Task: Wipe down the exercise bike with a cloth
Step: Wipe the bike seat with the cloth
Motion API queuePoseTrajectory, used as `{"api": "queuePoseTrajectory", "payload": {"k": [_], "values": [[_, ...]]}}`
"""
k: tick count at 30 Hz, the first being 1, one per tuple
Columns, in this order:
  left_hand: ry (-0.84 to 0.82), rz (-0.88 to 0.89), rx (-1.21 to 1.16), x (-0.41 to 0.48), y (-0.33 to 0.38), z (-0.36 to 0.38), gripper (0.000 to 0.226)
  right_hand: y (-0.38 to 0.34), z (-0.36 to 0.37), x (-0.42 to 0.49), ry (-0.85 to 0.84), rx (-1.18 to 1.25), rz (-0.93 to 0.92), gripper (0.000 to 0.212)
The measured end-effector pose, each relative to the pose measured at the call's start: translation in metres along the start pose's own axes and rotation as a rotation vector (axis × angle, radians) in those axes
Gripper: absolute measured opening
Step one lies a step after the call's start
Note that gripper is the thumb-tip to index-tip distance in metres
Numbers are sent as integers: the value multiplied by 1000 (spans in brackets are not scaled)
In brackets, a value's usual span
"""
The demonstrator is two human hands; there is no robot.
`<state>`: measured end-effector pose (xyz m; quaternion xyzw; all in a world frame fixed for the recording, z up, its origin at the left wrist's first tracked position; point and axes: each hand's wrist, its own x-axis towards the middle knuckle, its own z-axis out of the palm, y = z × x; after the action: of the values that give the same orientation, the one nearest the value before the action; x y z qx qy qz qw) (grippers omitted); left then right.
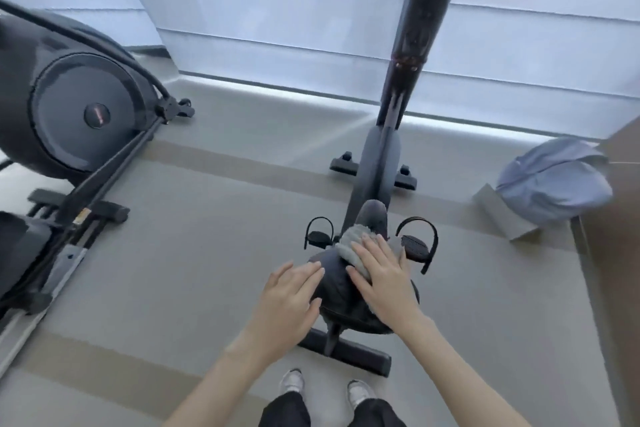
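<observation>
The black exercise bike [408,87] stands in front of me, seen from behind and above, its post rising to the handlebars at the top. Its dark saddle [337,282] is just below my hands. A grey fluffy cloth [349,246] lies across the saddle's front right part. My right hand [384,277] presses flat on the cloth with straight fingers. My left hand [289,305] rests flat on the saddle's left side, fingers straight. Black pedals with straps [415,246] show on either side of the saddle.
An elliptical trainer [76,121] stands at the left, its rails reaching toward me. A bundled blue-grey fabric [554,180] sits at the right by a brown wall. The bike's rear foot bar [346,354] lies just ahead of my shoes [292,381]. Grey carpet surrounds the bike.
</observation>
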<state>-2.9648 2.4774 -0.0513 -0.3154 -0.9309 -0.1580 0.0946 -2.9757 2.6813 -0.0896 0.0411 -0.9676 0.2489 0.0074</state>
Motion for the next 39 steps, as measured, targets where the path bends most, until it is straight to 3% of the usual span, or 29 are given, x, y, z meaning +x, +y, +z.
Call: {"api": "queuePoseTrajectory", "payload": {"k": [11, 22, 31, 35, 39], "values": [[-70, 230, -48, 6, -46, 29, 47, -20, 2, -35, 51, -84, -6, 47], [-56, 37, -193, 8, -29, 26, 26, 22, 4, 97, -46, 129, 199, 44], [-59, -24, -216, 7, -22, 27, 33, 5, -3, 12, -187, -86, -1, 51], [-50, -42, -210, 7, -22, 28, 32, -4, -7, -26, -160, -123, -62, 50], [-43, -60, -220, 13, -23, 26, 32, 5, -6, -2, -161, -131, -37, 50]]}}
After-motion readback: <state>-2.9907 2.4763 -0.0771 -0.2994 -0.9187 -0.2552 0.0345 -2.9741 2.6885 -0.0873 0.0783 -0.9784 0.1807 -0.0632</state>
